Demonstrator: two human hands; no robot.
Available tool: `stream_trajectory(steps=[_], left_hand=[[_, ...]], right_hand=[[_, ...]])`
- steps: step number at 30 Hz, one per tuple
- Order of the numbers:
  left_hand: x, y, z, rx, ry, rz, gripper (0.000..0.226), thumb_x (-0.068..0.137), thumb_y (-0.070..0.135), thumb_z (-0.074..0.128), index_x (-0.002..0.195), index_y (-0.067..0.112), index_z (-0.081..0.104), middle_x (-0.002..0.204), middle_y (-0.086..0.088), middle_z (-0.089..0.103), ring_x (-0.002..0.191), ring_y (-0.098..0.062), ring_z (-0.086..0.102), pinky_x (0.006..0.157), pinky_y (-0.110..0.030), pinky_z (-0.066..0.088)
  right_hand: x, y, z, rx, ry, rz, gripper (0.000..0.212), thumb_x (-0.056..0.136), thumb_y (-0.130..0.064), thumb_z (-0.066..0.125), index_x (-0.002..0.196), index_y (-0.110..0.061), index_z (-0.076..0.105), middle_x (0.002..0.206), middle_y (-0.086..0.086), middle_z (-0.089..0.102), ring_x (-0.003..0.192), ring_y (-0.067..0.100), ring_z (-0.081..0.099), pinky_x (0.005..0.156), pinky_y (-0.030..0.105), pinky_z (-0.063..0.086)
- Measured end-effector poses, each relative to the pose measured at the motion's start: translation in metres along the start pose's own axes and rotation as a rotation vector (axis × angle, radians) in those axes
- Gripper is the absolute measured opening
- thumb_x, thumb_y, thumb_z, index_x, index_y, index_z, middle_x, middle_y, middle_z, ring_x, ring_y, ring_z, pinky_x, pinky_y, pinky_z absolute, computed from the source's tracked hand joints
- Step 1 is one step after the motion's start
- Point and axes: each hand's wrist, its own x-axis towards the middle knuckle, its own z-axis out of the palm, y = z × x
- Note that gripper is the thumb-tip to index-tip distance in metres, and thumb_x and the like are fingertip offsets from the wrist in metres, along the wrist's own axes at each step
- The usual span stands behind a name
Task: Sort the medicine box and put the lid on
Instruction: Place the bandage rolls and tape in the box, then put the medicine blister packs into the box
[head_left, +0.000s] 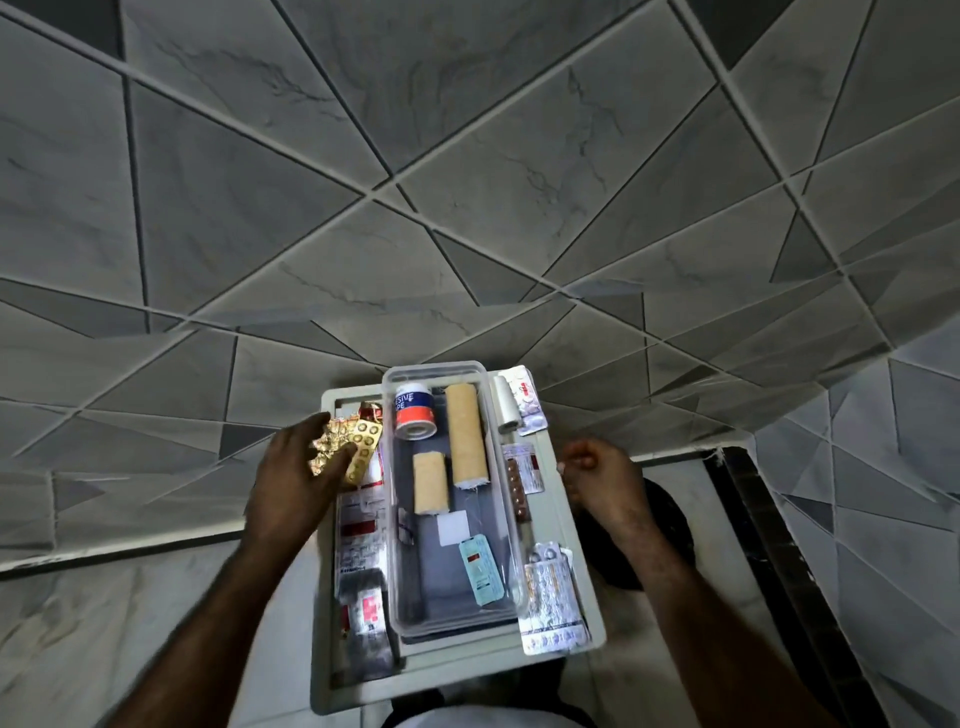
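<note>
Head view: left hand (298, 467) grips gold blister strips (363, 435) beside the clear box (436, 367); right hand (602, 480) curls (holding anything? cannot tell).

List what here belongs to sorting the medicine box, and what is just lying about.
Belongs to the job:
clear box
grey tray under it, possibly the lid
gold blister strips, held by the left hand
adhesive tape
long bandage roll
short bandage roll
silver blister strips

Just lying about:
dark round object right of the tray
patterned tiles
</note>
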Motion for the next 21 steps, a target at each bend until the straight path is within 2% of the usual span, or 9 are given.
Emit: stream_trajectory(steps=[3, 5, 9, 14, 17, 21], left_hand=[[-0.029, -0.022, -0.008, -0.018, -0.035, -0.111, 0.045, 0.087, 0.034, 0.068, 0.128, 0.015, 0.059, 0.116, -0.010, 0.067, 0.087, -0.019, 0.063, 0.066, -0.028, 0.048], [-0.048, -0.031, -0.009, -0.034, -0.084, -0.166, 0.041, 0.086, 0.034, 0.068, 0.123, 0.016, 0.063, 0.107, -0.009, 0.071, 0.082, -0.017, 0.066, 0.065, -0.028, 0.048], [-0.085, -0.029, 0.000, -0.043, -0.183, -0.235, 0.034, 0.085, 0.027, 0.072, 0.118, 0.019, 0.067, 0.094, 0.001, 0.071, 0.073, -0.005, 0.063, 0.062, -0.017, 0.043], [-0.116, -0.020, 0.012, -0.069, -0.226, -0.271, 0.044, 0.077, 0.030, 0.079, 0.118, 0.023, 0.066, 0.106, -0.003, 0.066, 0.081, -0.011, 0.065, 0.069, -0.022, 0.049], [-0.125, -0.020, 0.016, -0.020, -0.266, -0.299, 0.058, 0.070, 0.036, 0.083, 0.123, 0.022, 0.062, 0.111, -0.005, 0.062, 0.087, -0.020, 0.067, 0.079, -0.032, 0.053], [-0.139, -0.019, 0.016, 0.005, -0.266, -0.338, 0.071, 0.065, 0.042, 0.085, 0.127, 0.023, 0.056, 0.114, -0.005, 0.059, 0.090, -0.019, 0.065, 0.077, -0.029, 0.050]], right_hand=[[-0.020, 0.021, 0.000, -0.066, -0.149, 0.035, 0.020, 0.082, -0.005, 0.070, 0.101, -0.006, 0.068, 0.077, -0.001, 0.064, 0.067, 0.014, 0.060, 0.058, 0.024, 0.050], [-0.034, 0.033, 0.002, -0.156, -0.211, 0.043, 0.024, 0.081, -0.006, 0.072, 0.104, -0.004, 0.068, 0.080, -0.002, 0.064, 0.071, 0.009, 0.059, 0.063, 0.020, 0.047], [-0.055, 0.050, 0.009, -0.313, -0.226, -0.003, 0.038, 0.073, -0.018, 0.080, 0.108, -0.011, 0.067, 0.086, -0.004, 0.063, 0.082, 0.011, 0.060, 0.080, 0.025, 0.049], [-0.074, 0.062, 0.016, -0.526, -0.254, -0.084, 0.064, 0.068, -0.034, 0.079, 0.126, -0.027, 0.053, 0.121, 0.000, 0.054, 0.109, 0.021, 0.059, 0.092, 0.030, 0.047], [-0.080, 0.068, 0.019, -0.522, -0.256, -0.082, 0.073, 0.062, -0.043, 0.080, 0.127, -0.035, 0.048, 0.124, -0.001, 0.050, 0.114, 0.023, 0.056, 0.095, 0.037, 0.047], [-0.085, 0.072, 0.021, -0.485, -0.242, -0.109, 0.080, 0.061, -0.045, 0.082, 0.132, -0.032, 0.047, 0.126, 0.000, 0.050, 0.117, 0.021, 0.054, 0.097, 0.036, 0.045]])
